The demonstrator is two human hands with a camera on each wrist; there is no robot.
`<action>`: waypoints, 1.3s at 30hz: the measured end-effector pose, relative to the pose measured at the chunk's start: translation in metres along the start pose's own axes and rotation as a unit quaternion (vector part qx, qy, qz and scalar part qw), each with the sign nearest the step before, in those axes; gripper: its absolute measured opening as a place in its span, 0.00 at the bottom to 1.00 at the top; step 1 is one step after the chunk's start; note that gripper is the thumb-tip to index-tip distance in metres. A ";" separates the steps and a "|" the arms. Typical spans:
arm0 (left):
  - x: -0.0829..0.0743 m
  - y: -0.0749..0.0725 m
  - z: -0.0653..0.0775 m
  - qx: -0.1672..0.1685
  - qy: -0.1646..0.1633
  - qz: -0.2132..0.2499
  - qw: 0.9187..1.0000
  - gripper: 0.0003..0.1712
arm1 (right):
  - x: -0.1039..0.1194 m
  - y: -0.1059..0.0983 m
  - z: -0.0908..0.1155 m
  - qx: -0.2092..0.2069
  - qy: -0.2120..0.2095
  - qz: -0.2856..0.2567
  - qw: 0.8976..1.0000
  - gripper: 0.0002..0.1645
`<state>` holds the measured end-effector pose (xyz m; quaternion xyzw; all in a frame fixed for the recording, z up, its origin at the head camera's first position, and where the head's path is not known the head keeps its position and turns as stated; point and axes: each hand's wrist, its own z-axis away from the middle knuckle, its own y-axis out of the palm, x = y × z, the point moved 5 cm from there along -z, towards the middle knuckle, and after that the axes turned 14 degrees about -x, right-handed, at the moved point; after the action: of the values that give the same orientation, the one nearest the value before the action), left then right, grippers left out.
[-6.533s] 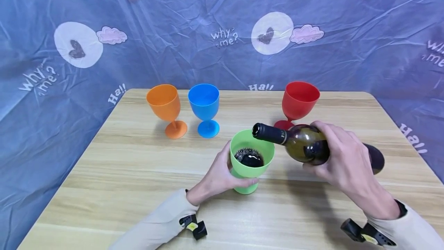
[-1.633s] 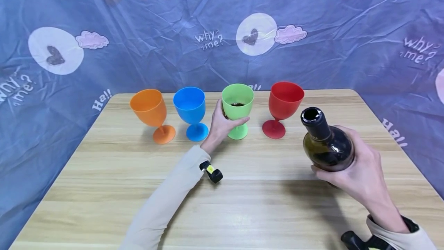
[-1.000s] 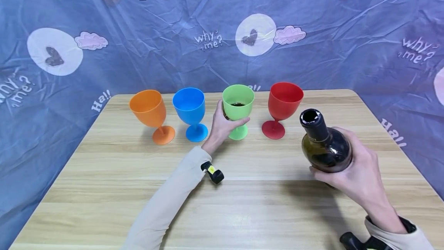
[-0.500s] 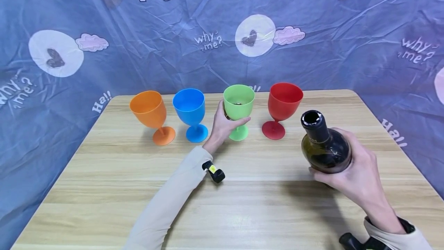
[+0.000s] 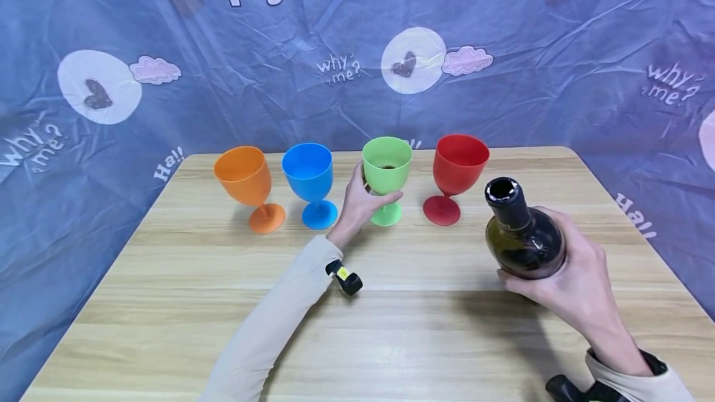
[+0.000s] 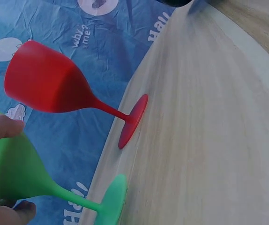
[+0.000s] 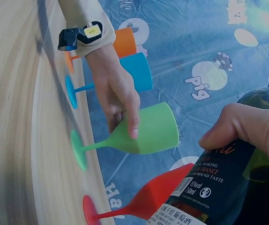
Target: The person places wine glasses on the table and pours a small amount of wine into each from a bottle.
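Green goblet (image 5: 386, 172) is near the far edge of the table (image 5: 385, 334), third in a row of four counting from the person's left. Upright, foot looks down on the wood, a little dark liquid (image 5: 387, 167) visible inside the bowl. From my end I see the left hand (image 5: 359, 205) wrapped round its lower bowl, thumb across the near side, fingers curled behind; the right wrist view backs that up.

Dark glass wine bottle (image 5: 524, 244) is in the right hand (image 5: 581, 281), well apart from the green goblet and nearer the person. Thumb and palm clasp the bottle body, far fingers hidden from me. Neck points up, mouth uncapped. I can't tell if the base touches the table; hand covers it. Right wrist view gives me a black label (image 7: 209, 173) with "FRANCE" and "750ml" readable.

Red goblet (image 5: 459, 163) stands just beside the green one, on the bottle side. Blue goblet (image 5: 308, 172) stands on the other side, close to the left hand; orange goblet (image 5: 244, 177) beyond it, at the row's end. All three upright, none touched by a hand.

Light sleeves on both arms, a small black wrist camera (image 5: 344, 276) strapped to the left one. Behind the table I get wrinkled blue cloth (image 5: 301, 36) printed with "pig", "why me?", "Ha!!", pink clouds and grey hearts.
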<state>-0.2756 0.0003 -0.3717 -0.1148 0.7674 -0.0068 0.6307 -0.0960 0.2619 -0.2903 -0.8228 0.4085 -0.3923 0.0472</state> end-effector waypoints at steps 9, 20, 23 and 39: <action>0.003 -0.014 0.013 0.008 -0.004 0.021 1.000 0.50 | -0.001 0.000 0.002 0.004 0.010 0.009 1.000 0.60; 0.016 -0.043 0.046 0.027 -0.051 0.044 0.997 0.47 | -0.004 0.002 0.002 0.011 0.016 0.008 1.000 0.59; 0.019 -0.056 0.055 0.016 -0.073 0.074 0.994 0.45 | -0.005 0.002 0.003 0.012 0.017 0.008 1.000 0.60; 0.025 -0.107 0.061 -0.085 -0.090 0.080 0.989 0.35 | -0.005 0.004 0.004 0.016 0.019 0.002 1.000 0.59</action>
<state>-0.2034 -0.1009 -0.3918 -0.1068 0.7117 0.1191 0.6840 -0.0976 0.2622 -0.2978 -0.8137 0.4044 -0.4141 0.0529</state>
